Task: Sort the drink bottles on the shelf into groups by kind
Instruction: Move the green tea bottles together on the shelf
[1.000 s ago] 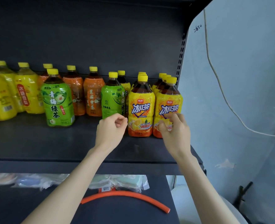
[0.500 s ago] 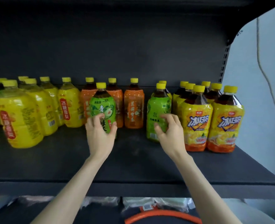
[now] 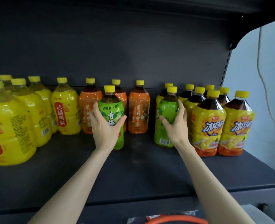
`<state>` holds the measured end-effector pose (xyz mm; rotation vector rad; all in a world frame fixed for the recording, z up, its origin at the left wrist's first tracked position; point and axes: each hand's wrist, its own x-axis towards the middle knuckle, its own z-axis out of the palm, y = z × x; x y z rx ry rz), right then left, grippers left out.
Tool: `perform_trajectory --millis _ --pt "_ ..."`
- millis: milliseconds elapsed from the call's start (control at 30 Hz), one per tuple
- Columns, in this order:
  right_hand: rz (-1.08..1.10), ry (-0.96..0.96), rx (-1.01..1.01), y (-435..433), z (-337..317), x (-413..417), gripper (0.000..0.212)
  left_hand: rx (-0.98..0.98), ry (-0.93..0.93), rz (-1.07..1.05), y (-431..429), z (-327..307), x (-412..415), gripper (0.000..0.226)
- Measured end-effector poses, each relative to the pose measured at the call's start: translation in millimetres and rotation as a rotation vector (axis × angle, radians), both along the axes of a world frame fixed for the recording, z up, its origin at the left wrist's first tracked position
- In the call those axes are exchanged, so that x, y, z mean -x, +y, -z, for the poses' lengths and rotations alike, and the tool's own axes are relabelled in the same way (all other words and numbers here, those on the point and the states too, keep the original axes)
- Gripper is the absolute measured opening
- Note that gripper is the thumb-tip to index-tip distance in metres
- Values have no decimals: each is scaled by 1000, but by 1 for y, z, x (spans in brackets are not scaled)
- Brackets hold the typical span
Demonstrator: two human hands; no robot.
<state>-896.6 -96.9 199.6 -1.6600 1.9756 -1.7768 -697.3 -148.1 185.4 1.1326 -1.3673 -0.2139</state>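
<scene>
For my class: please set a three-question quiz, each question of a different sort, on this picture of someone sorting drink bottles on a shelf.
1. True or false: the left hand grips the left green bottle while the right hand grips the right green bottle.
2. Multiple choice: what stands directly behind the left green bottle? A. iced-tea bottles. B. orange-label bottles. C. pear-drink bottles.
3. Fill in: every cap in view is ____.

Key: 1 true; 2 B; 3 yellow.
</scene>
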Motion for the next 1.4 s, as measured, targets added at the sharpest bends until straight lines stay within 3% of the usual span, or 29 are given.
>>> perform_trajectory --millis 233,467,600,733,833,967,1167,1400 --pt "75 20 -33 8 2 -6 81 -28 3 42 0 -1 -6 99" --pt "159 158 43 32 11 -39 88 -11 11 137 24 -1 -8 101" --pt "-31 -116 -8 38 11 -36 101 -13 37 231 34 3 -15 101" --pt "-272 -413 -110 27 9 -34 114 -171 219 352 30 3 -21 106" --pt "-424 -571 -123 25 6 -31 97 -269 293 469 31 1 -20 85" --pt "-464 -565 -123 22 6 -29 72 -257 331 491 32 3 -20 69" --pt "-308 -504 -94 21 9 -41 85 -187 313 436 45 0 -20 62" --pt "-353 -475 -53 47 -9 -96 66 -95 313 359 82 -17 -67 51"
